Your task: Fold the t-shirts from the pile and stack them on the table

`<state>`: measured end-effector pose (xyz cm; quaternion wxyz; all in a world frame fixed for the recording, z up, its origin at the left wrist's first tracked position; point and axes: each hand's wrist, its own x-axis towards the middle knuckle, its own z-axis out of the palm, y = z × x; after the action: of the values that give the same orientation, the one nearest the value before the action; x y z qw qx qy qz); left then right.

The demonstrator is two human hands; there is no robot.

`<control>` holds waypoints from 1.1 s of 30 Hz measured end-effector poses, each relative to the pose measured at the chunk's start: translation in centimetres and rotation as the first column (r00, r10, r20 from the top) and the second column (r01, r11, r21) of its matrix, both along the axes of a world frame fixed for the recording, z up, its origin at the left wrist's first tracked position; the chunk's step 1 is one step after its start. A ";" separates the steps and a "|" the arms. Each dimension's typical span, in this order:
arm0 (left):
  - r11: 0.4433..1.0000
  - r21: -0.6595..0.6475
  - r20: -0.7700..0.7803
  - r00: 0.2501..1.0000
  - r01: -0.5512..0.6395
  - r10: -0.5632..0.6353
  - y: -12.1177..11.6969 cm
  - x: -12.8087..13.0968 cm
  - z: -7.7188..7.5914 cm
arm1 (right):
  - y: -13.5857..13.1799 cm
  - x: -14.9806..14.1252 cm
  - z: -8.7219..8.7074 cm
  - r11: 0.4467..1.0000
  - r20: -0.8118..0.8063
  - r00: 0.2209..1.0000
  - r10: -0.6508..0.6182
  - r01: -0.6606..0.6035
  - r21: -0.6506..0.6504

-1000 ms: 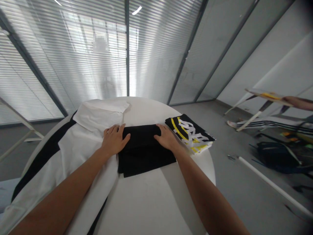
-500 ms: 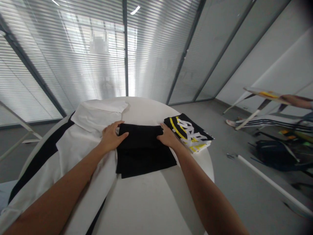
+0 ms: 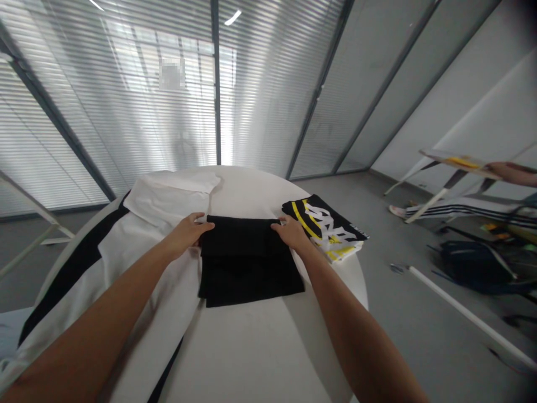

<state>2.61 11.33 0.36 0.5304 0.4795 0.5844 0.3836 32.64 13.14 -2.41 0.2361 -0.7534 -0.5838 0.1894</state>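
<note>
A folded black garment lies in front of me, its far part doubled over toward me; its exact kind does not show. At its far left corner, my left hand is closed, with the thumb on top and the fingers partly hidden beneath. My right hand pinches the far right corner in the same way. Left of the black cloth, partly under my left forearm, spreads a white garment with black cloth showing along its edge. Just beyond my right hand sits a folded black, white and yellow printed garment.
Everything lies on a round white table. To the right, a co-worker's hand rests at another table. A dark bag and a white pole are on the floor. Blinds cover the glass wall ahead.
My hands have gone from resting flatter at the black garment's far corners to pinching them. The far edge now looks straighter and slightly nearer me.
</note>
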 end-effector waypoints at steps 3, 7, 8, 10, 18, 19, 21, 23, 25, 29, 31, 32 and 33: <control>0.999 -0.040 0.038 0.999 0.036 -0.035 -0.2 0.0 0.2 | -0.4 -0.2 0.7 0.998 0.075 0.997 -0.006 0.010 -0.061; 0.992 -0.044 0.092 0.989 0.119 -0.115 -0.2 0.0 0.2 | -1.3 -0.5 1.5 0.994 0.220 0.974 -0.062 0.080 -0.074; 0.991 -0.043 0.110 0.986 0.130 -0.125 -0.2 0.0 0.2 | -1.5 -0.5 1.7 0.994 0.246 0.967 -0.069 0.089 -0.071; 0.991 -0.052 0.154 0.981 0.125 -0.116 -0.1 -0.1 0.2 | -1.8 -0.7 1.9 0.994 0.278 0.959 -0.064 0.085 -0.063; 0.999 -0.016 0.281 0.959 0.029 -0.023 0.3 -0.5 0.0 | -1.3 -1.5 1.6 0.999 0.153 0.988 0.015 -0.020 0.035; 1.000 0.012 0.286 0.958 0.025 -0.027 0.3 -0.6 0.0 | -1.3 -1.5 1.5 0.998 0.134 0.991 0.004 -0.013 0.063; 0.999 0.045 0.284 0.958 0.016 -0.029 0.5 -0.8 -0.1 | -1.2 -1.6 1.6 0.990 0.131 0.991 -0.042 0.024 0.140; 0.999 0.038 0.262 0.965 -0.013 0.002 0.5 -0.7 -0.2 | -1.5 -1.8 1.6 0.967 0.174 0.982 -0.070 0.024 0.253; 0.999 0.007 0.217 0.975 -0.049 0.046 0.4 -0.5 -0.1 | -1.9 -2.3 1.5 0.934 0.252 0.968 0.006 -0.095 0.344; 0.997 -0.017 0.108 0.991 -0.076 0.078 0.1 0.0 0.1 | -2.9 -3.4 0.5 0.872 0.406 0.850 0.334 -0.442 0.208; 0.998 -0.017 0.097 0.993 -0.068 0.070 0.0 0.0 0.2 | -3.1 -3.5 -0.1 0.875 0.426 0.815 0.393 -0.474 0.100; 0.998 -0.017 0.109 0.992 -0.063 0.065 0.0 -0.1 0.1 | -3.0 -3.4 -0.4 0.887 0.430 0.817 0.385 -0.456 0.071; 0.998 -0.020 0.131 0.990 -0.057 0.060 0.0 -0.2 0.0 | -2.9 -3.2 -0.7 0.904 0.433 0.826 0.360 -0.424 0.058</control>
<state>2.44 11.37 0.38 0.5603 0.4315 0.5650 0.4251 29.39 10.20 -3.08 0.1199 -0.6194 -0.7755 0.0257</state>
